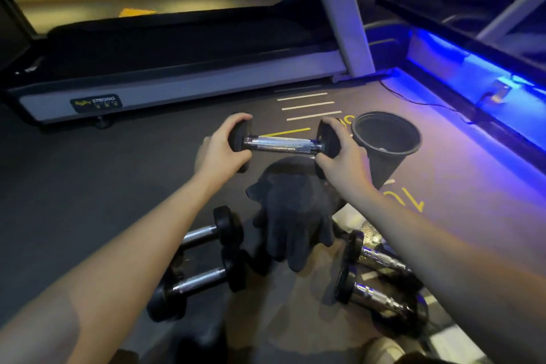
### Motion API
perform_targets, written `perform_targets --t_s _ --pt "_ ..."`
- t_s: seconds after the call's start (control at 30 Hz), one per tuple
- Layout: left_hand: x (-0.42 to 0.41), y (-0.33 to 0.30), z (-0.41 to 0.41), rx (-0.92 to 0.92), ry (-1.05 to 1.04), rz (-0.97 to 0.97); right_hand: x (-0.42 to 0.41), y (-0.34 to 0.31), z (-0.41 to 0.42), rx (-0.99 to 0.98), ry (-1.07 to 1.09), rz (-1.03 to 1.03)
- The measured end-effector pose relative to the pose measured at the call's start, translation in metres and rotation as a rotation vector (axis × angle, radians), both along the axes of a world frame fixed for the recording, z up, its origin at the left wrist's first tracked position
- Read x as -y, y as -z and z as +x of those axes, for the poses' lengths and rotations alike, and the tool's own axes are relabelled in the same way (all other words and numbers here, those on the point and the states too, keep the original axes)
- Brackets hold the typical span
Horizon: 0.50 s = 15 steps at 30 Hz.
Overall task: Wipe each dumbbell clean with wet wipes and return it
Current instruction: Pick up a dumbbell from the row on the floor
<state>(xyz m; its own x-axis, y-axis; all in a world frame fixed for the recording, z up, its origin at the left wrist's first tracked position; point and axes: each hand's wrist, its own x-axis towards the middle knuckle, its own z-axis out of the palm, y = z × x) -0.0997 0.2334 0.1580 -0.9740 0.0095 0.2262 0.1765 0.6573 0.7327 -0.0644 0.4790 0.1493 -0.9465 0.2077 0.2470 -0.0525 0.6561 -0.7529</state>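
Observation:
I hold a small dumbbell (283, 144) with black heads and a chrome handle level above the floor. My left hand (221, 148) grips its left head and my right hand (344, 156) grips its right head. Two dumbbells (204, 260) lie on the floor at lower left under my left forearm. Two more dumbbells (375, 278) lie at lower right, partly hidden by my right forearm. A pale packet (351, 217), possibly the wipes, shows beside my right forearm. No wipe is visible in either hand.
A black bucket (384, 142) stands just right of the held dumbbell. Dark gloves (292, 216) lie on a dark mound below it. A treadmill (177, 68) spans the back. A blue-lit ledge (472, 91) and a cable (419, 100) run along the right.

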Motion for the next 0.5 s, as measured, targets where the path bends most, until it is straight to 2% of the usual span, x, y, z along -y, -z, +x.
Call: perform_targets --t_s 0.3,0.5 --pt "-0.04 0.035 -0.009 0.043 0.032 0.035 -0.036 0.027 0.001 0.081 0.05 0.02" --pt "-0.047 0.044 -0.018 0.036 0.079 -0.044 -0.045 0.044 -0.002 0.103 0.058 0.028"
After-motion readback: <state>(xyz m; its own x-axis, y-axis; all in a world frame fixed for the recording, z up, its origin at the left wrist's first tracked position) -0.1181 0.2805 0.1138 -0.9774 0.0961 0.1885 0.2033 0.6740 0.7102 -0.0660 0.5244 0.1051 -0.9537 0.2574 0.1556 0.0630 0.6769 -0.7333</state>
